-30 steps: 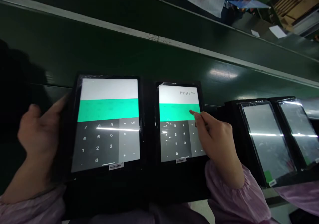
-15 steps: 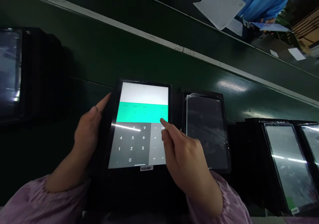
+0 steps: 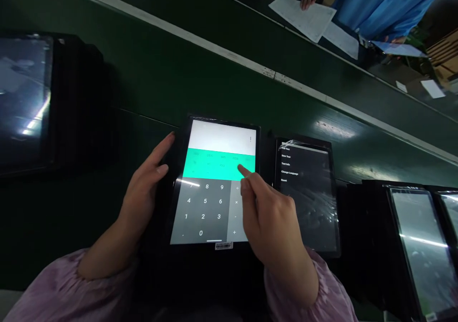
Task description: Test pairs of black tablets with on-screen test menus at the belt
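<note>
A tablet (image 3: 205, 217) lies in front of me, its lit screen showing a calculator with grey number keys, a green function band and a white field with "!" in it. My right hand (image 3: 272, 214) is over its right side, index finger stretched onto the green band, the other fingers curled, holding nothing I can see. To the left of the tablet, my left hand (image 3: 143, 183) has its thumb and fingers apart, near the edge without gripping it. A barcode label (image 3: 224, 246) sits at the tablet's bottom edge. Part of the keypad is hidden by my right hand.
Close on the right lies a second tablet (image 3: 318, 207) with a dark text menu, film wrinkled on its screen. More tablets (image 3: 422, 236) stand farther right, another (image 3: 21, 102) at far left. Across the pale rail (image 3: 229, 55), a person in blue (image 3: 379, 2) handles papers (image 3: 304, 16).
My right fingertip has moved up on the green band, and "!" now shows in the white field. My left thumb has spread from the fingers. The second tablet's screen now shows a menu.
</note>
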Tool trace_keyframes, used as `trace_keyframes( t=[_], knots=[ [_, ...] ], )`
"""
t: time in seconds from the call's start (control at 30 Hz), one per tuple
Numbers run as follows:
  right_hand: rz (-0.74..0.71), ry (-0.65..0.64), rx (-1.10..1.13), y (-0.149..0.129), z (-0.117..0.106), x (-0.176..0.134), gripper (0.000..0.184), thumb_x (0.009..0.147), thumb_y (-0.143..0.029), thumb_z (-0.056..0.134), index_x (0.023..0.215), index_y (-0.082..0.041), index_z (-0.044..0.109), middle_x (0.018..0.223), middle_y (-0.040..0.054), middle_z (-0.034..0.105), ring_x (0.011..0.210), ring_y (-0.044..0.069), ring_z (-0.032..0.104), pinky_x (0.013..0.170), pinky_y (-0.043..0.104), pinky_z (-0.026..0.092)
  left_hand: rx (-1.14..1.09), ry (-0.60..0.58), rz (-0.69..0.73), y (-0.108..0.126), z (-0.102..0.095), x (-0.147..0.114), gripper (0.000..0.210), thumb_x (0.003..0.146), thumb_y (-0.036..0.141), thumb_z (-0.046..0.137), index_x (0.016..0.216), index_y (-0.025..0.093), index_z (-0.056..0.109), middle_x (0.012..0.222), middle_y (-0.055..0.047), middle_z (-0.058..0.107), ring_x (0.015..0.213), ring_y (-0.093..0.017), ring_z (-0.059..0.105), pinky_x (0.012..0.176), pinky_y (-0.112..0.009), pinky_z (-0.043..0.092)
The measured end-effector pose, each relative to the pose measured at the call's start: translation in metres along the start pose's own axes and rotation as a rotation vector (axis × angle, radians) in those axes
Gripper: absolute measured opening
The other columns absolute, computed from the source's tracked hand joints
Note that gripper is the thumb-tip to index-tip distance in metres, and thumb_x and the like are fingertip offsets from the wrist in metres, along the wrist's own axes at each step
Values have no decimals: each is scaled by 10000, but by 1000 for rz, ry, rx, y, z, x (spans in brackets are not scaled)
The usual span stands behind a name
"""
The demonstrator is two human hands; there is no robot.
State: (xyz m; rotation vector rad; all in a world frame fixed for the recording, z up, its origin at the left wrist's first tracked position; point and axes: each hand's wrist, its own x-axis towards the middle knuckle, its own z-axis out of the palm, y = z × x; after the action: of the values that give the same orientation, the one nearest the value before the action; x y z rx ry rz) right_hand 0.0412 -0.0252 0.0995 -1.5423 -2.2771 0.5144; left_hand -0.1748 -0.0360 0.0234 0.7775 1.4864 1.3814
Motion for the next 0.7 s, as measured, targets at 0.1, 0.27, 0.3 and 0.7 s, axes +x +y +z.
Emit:
trace_keyframes(
  t=[0.1,0.27,0.3,0.7],
  knots=[
    [-60,-2,1,0,4,0,420,1106,-202,378,1333,-55,701,854,94,795,540,135,640,452,249,373,-86,-20,-25,4,3,-1,705,786,338,735,1464,196,606,1569,-21,577,1496,-302,502,1287,-478,402],
    [-4,19,27,1,0,0,387,1105,-194,392,1277,-80,720,995,122,820,452,97,557,405,239,342,20,-86,-13,4,0,-1,804,728,303,787,1503,244,581,1642,-6,489,1561,-319,404,1261,-462,438],
    [-31,15,51,0,0,-1,387,1107,-189,390,1281,-80,718,992,120,821,447,92,553,411,234,360,54,-101,2,3,-2,-1,826,725,314,792,1517,247,567,1661,-6,464,1585,-320,358,1285,-465,398],
    [-92,-59,208,-9,-8,-6,379,1120,-202,404,1318,-106,714,944,73,819,456,87,573,444,226,422,332,-203,-4,3,-9,5,1083,745,532,840,1662,266,329,1776,-53,213,1646,-369,134,1326,-551,232]
  ],
)
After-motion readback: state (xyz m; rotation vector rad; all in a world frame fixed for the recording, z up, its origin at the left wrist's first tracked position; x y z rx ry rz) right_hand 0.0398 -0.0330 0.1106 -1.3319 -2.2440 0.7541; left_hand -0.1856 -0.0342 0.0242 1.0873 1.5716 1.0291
